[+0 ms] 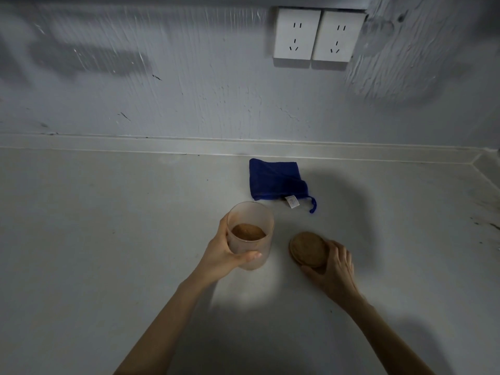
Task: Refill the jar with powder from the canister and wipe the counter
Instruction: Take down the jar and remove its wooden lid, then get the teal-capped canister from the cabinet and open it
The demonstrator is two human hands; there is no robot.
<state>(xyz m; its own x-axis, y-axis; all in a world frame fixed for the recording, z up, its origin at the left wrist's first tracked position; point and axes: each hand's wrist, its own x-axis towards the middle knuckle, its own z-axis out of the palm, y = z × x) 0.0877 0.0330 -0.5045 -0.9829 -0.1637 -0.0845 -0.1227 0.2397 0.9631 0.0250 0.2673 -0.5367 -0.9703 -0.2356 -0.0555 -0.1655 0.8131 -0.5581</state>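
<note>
A frosted glass jar (250, 220) stands open-topped on the grey counter (108, 226), with a low heap of brown powder inside. My left hand (224, 253) grips the jar around its lower half, thumb across the front. To its right, a round wooden lid (307, 249) is tilted with its top facing me, and my right hand (334, 269) holds it by the right edge. A folded dark blue cloth (276, 181) with a white tag lies behind the jar near the wall. No canister is in view.
Two white wall sockets (316, 35) sit high on the rough grey wall. A raised lip (162, 142) runs along the back of the counter and turns forward at the right corner (484, 169).
</note>
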